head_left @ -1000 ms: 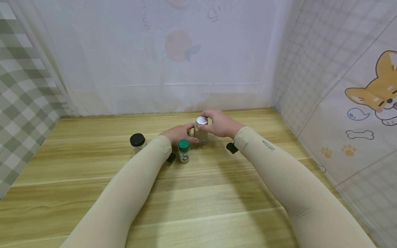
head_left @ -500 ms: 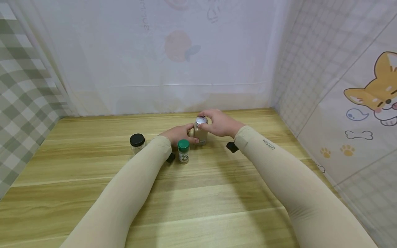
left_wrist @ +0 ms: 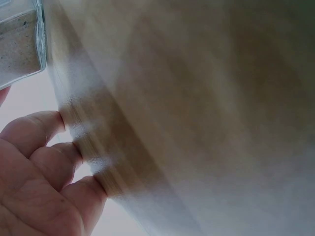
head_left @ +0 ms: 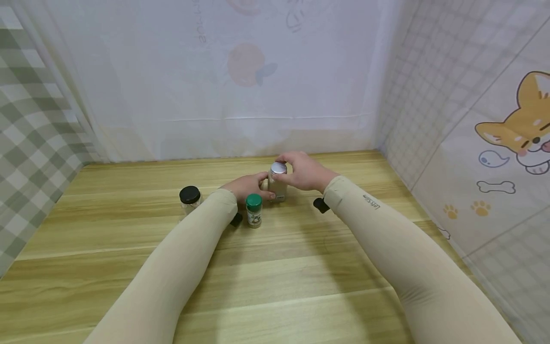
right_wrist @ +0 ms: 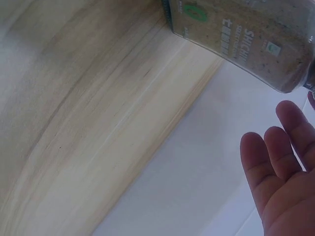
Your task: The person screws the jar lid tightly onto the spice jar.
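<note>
A square clear spice jar of brownish powder, with a silver lid, stands upright near the back of the table. My left hand holds its body low from the left, thumb across the front. From the right, my right hand pinches the lid between thumb and fingers. In the left wrist view the jar's corner shows at top left, and the other left fingers touch the tabletop. The right wrist view shows the labelled side, with several right fingers extended below the lid.
A small green-capped shaker stands just in front of my left hand. Further left is a black-lidded jar, partly behind my left sleeve. The wooden table ends at a white curtain behind and a patterned sheet at right.
The right fingers and thumb shift slightly round the silver lid and back. The jar and left hand stay in place.
</note>
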{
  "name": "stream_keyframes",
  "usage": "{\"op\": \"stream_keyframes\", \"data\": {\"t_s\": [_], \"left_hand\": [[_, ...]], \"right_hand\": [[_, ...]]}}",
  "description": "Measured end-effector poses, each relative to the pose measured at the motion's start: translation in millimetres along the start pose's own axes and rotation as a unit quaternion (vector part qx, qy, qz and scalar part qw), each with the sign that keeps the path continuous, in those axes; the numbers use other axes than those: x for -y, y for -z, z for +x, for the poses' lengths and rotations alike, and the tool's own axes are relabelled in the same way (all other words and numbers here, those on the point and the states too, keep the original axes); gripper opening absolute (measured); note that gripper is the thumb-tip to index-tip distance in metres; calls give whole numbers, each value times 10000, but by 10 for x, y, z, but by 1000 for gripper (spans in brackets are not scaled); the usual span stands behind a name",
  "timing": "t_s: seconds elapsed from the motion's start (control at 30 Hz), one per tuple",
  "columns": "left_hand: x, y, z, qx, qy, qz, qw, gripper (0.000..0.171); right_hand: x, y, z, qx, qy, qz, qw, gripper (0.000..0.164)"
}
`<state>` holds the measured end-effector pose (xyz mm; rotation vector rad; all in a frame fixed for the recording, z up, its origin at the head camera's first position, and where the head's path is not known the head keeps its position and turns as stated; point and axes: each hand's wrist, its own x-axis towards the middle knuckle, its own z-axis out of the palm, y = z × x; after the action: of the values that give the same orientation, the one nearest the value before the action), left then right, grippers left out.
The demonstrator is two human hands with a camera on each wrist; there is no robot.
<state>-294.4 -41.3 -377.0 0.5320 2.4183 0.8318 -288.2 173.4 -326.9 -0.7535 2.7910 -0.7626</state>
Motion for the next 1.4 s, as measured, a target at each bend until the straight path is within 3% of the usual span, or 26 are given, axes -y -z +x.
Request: {"op": "stream_keyframes", "data": {"t_s": [0.13,0.73,1.03,1.4], "left_hand": [[-1,-6,10,-22,33,-6,10000,82],[-16,-4,13,-53,70,30,10000,81],[3,-13,13,-82,31,11,10000,79],[9,-9,38,-73,102,50,9999,80]], "right_hand": [[-15,13,1,103,26,-126,9999,56],[-17,5,6,38,-235,83,9997,44],[-26,14,17,69,46,-107,9999,59],[-34,3,16,127,-55,18,9999,41]]}}
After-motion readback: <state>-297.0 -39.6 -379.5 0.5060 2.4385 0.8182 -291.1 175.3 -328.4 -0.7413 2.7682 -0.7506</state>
